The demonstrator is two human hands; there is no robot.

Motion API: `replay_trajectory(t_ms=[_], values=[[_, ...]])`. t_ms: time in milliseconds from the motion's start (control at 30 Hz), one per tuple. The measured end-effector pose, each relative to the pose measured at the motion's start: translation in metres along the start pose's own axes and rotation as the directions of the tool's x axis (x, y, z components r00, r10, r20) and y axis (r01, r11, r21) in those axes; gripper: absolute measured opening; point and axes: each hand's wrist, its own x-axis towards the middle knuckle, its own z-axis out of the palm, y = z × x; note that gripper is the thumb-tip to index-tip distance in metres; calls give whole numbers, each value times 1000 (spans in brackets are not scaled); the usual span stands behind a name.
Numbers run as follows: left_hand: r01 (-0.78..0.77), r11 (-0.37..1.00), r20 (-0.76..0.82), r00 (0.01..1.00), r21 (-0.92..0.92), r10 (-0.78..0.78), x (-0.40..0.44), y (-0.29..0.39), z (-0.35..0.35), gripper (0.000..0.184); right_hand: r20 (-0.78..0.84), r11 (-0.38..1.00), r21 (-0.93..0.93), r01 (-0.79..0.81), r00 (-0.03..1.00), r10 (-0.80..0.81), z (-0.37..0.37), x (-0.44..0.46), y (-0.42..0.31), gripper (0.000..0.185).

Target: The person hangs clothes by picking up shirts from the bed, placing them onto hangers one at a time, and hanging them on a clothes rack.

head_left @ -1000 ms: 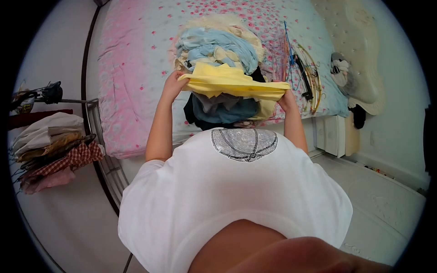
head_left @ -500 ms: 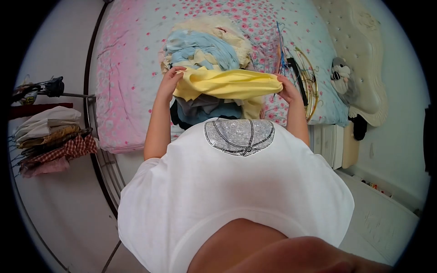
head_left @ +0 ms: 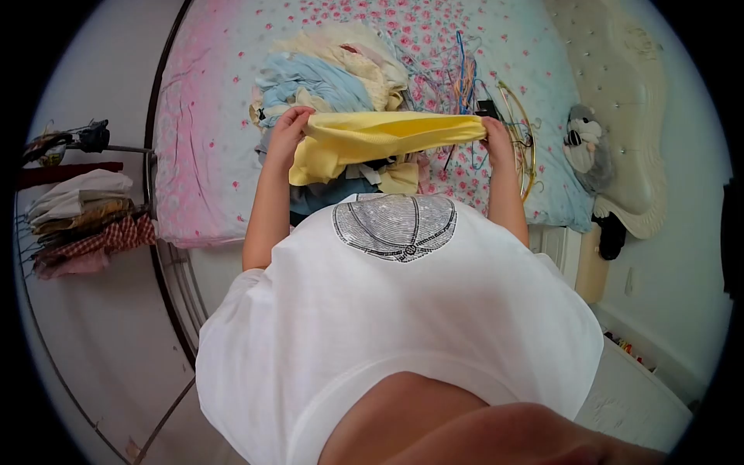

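Note:
A yellow garment (head_left: 387,133) is stretched sideways between my two hands, above the bed. My left hand (head_left: 291,128) is closed on its left end, where a fold of cloth hangs lower. At the opposite end, my right hand (head_left: 497,136) grips the gathered cloth. What kind of garment it is, I cannot tell. Just beyond it lies a heap of crumpled clothes with a light blue garment (head_left: 314,81) and a cream lacy one (head_left: 372,70). Dark blue cloth (head_left: 329,198) shows beneath the yellow garment, partly hidden by it and my shirt.
Several hangers (head_left: 465,74) lie to the right on the flowered bedspread (head_left: 209,101). A plush toy (head_left: 585,139) leans by the padded headboard (head_left: 632,116). Clothes (head_left: 101,236) hang from a rack at the left. A white cabinet (head_left: 554,248) stands beside the bed.
The yellow garment is pulled straighter and tauter between my hands, and its left end hangs lower. My right hand has moved slightly outward. The whole view has shifted a little.

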Motion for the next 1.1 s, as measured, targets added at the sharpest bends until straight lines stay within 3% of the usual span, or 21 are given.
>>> replay_trajectory(t_ms=[33, 67, 167, 300, 333, 433, 600, 667, 733, 833, 933, 1033, 1100], values=[[13, 999, -28, 1000, 31, -12, -4, 1, 5, 16, -23, 990, -139, -32, 999, 29, 1, 2, 2, 23], [27, 998, -58, 998, 62, -23, -6, 2, 9, 16, 27, 985, -150, -86, 996, 91, -2, 16, 18, 27], [39, 995, -84, 996, 90, -32, -5, -9, 0, 16, -92, 911, -413, -4, 995, -37, 11, 47, 50, 34], [59, 992, -89, 995, 108, -49, -12, -5, -2, 15, -94, 820, -572, 19, 992, -89, 27, 93, 72, 45], [57, 992, -89, 995, 112, -47, -11, -7, -4, 15, -74, 897, -441, -17, 997, -17, 31, 103, 77, 48], [49, 993, -100, 994, 106, -38, -12, -5, -4, 15, -270, 877, -478, -48, 958, -95, 33, 163, 131, 42], [37, 992, -117, 993, 117, -24, -12, -7, -6, 16, -247, 894, -432, -118, 969, 9, 22, 192, 138, 34], [41, 994, -123, 992, 104, -28, -12, -8, -7, 16, -223, 901, -402, -161, 972, 74, 26, 178, 115, 35], [47, 995, -128, 991, 89, -36, -10, -10, -9, 16, -197, 921, -329, -209, 969, 149, 46, 119, 48, 38], [36, 994, -107, 994, 102, -25, -5, -12, -13, 17, -192, 922, -385, 28, 975, -110, 32, 134, 60, 51], [36, 991, -95, 995, 129, -24, 4, -11, -15, 17, -209, 968, -244, 67, 971, -120, 27, 112, 43, 51], [35, 991, -76, 997, 128, -25, 9, -7, -12, 18, -245, 976, 136, 171, 960, -134, 29, 79, 28, 44], [33, 991, -69, 997, 128, -25, 10, -5, -10, 18, -275, 975, 128, 180, 951, -139, 21, 65, 26, 43]])
